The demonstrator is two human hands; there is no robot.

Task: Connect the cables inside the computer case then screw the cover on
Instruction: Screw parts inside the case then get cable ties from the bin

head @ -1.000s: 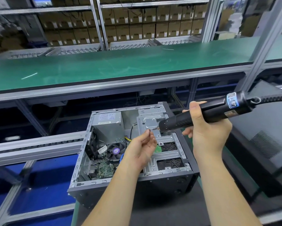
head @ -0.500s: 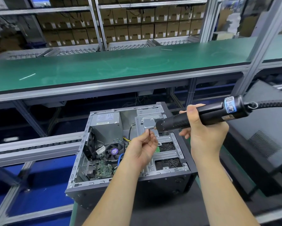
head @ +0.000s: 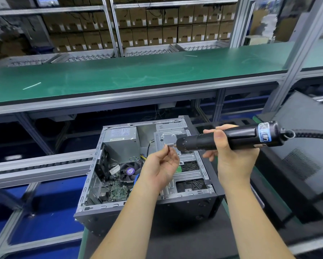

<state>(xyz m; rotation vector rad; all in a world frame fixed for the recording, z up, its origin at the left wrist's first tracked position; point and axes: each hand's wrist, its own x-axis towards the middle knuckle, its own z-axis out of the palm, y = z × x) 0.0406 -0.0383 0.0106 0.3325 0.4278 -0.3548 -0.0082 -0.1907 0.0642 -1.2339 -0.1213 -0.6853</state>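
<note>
Left hand pinching small screw at bit of electric screwdriver, gripped in right hand. Beneath hands: open computer case on dark mat. Beyond: green bench, shelved cartons. Screwdriver's blue label unreadable.

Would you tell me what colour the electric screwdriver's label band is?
Blue with white markings, around the black electric screwdriver; seen in the head view.
</note>
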